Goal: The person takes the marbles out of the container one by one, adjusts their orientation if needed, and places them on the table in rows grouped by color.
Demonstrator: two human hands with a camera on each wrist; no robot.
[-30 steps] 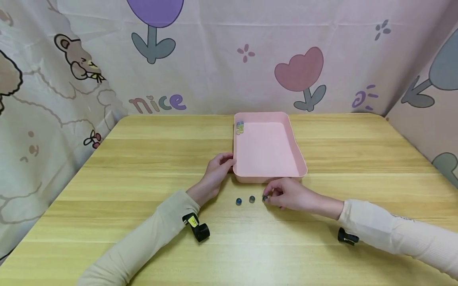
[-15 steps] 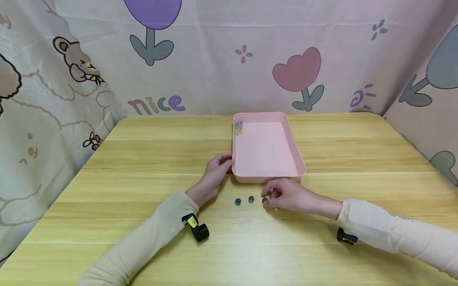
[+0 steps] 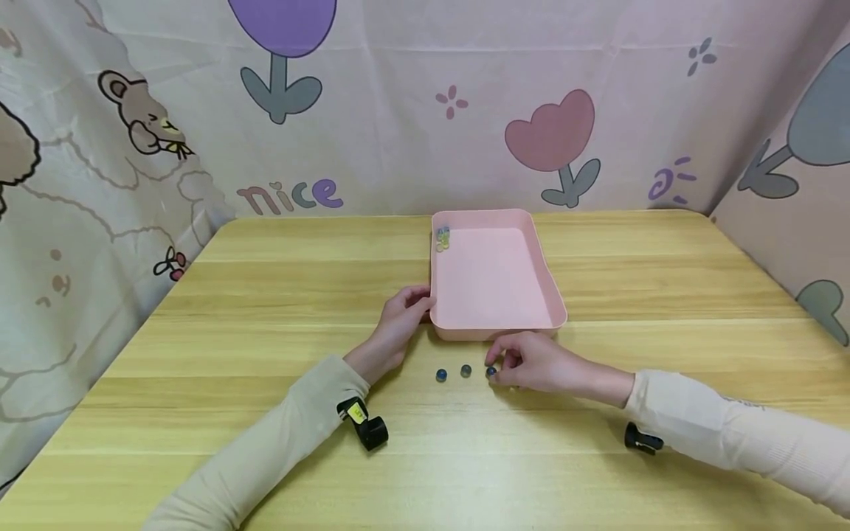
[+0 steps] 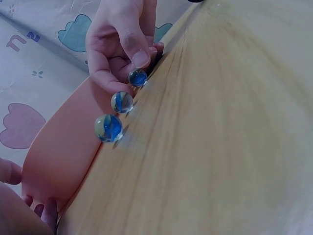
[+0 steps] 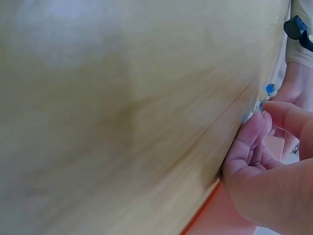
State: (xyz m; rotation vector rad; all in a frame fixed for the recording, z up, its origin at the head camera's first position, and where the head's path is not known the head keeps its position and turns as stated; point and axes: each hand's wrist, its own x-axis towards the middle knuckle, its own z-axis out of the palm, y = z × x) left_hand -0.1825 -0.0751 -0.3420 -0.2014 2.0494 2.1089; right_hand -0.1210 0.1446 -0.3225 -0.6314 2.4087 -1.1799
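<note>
My left hand (image 3: 397, 321) holds the pink tray (image 3: 491, 333) at its near left side, thumb against the wall and fingertips low at its base. In front of the tray, three glass marbles lie in a row on the table. On the left is a blue marble (image 3: 441, 375), in the middle a clear one with a blue swirl (image 4: 122, 102). The right-hand marble (image 4: 137, 77) rests on the wood between the thumb and index finger of my right hand (image 3: 531, 361), which are curled round it. Whether both fingertips touch it is hard to see.
Several small clear, blue and yellow pieces (image 3: 443, 238) sit in the tray's far left corner. A patterned cloth (image 3: 398, 110) hangs behind the wooden table (image 3: 299, 295) and at both sides. Each sleeve carries a black wrist camera (image 3: 372, 431).
The right marble has come slightly nearer to me, and my right index fingertip has lifted a little off its top. My left hand and the tray stay put; the head view shifts slightly.
</note>
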